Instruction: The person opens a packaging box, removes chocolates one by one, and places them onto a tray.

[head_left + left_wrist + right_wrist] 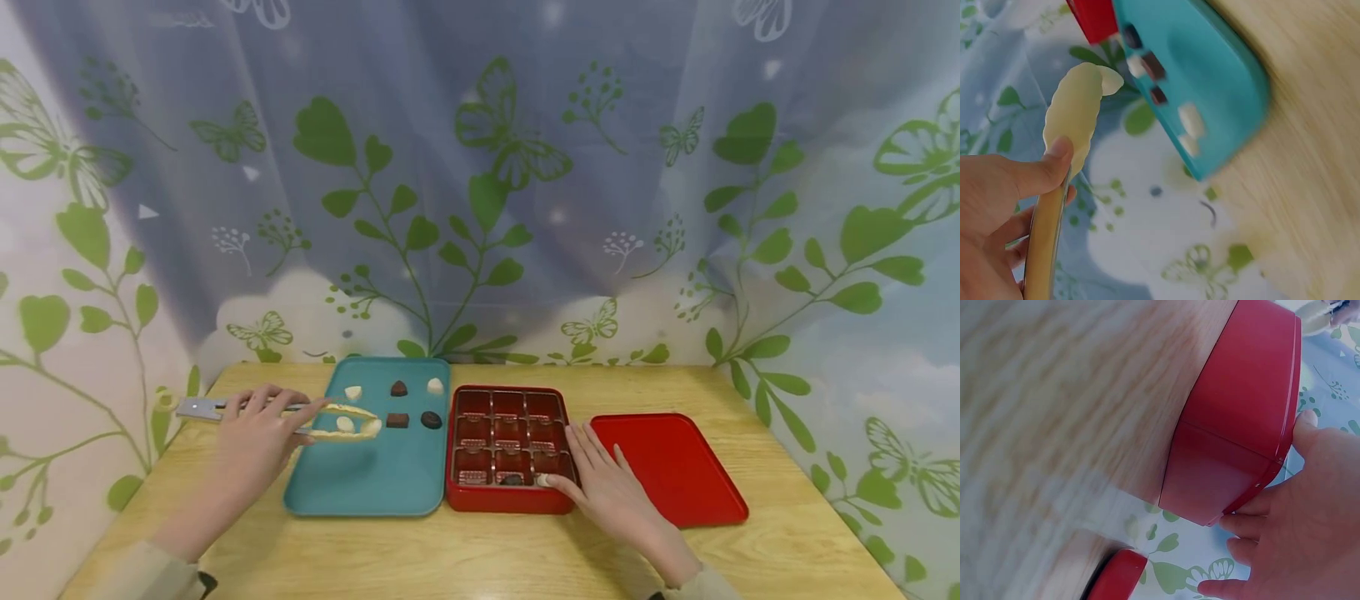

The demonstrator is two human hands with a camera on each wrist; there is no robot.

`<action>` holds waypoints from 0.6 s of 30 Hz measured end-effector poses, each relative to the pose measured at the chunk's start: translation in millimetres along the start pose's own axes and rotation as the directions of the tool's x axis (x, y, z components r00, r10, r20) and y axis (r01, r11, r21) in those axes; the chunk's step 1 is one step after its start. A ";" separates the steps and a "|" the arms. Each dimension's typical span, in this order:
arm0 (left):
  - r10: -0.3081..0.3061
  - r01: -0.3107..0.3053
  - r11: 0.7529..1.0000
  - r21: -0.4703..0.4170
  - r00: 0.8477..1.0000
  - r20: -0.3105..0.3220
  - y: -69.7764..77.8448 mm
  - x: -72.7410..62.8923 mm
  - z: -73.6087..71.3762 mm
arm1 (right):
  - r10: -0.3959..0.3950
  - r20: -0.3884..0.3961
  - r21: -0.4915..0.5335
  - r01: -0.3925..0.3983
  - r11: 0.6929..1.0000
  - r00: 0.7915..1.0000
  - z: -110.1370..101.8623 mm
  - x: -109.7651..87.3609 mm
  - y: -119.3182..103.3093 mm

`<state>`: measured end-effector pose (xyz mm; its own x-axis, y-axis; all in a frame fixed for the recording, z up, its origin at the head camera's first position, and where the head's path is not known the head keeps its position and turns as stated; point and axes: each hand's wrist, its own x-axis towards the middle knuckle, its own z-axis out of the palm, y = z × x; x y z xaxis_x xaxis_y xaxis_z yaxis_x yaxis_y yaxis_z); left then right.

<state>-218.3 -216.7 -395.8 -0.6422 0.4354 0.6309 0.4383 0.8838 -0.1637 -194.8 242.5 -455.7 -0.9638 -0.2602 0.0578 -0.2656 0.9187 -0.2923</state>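
Note:
My left hand (262, 425) holds metal tongs (198, 407) with cream-coloured tips, above the teal tray (367, 479). Pinched at the tips is a white chocolate (1110, 81), clear of the tray surface. On the tray lie white chocolates (353, 392), a brown rectangular chocolate (397, 420), a dark oval chocolate (431, 419) and a dark triangular chocolate (398, 388). Right of the tray stands a red box (510, 500) with a divided insert. Its front row has a dark chocolate (512, 480) and a white chocolate (543, 480). My right hand (611, 492) rests on the box's front right corner, fingers extended, thumb on the rim.
A red lid (667, 467) lies on the wooden table (360, 558), right of the box and partly behind my right hand. A patterned curtain (480, 208) hangs just behind the table's back edge and along both sides.

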 end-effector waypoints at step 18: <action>0.037 -0.064 0.993 0.096 0.965 0.258 -21.7 -28.3 1.3 | -0.016 -0.012 -0.003 0.016 1.000 1.000 -1.3 -1.2 -1.0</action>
<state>-210.5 -248.0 -411.1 -0.7662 0.4970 0.4075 0.4155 0.8668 -0.2759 -193.3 242.3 -454.2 -0.9596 -0.2714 0.0738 -0.2811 0.9153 -0.2884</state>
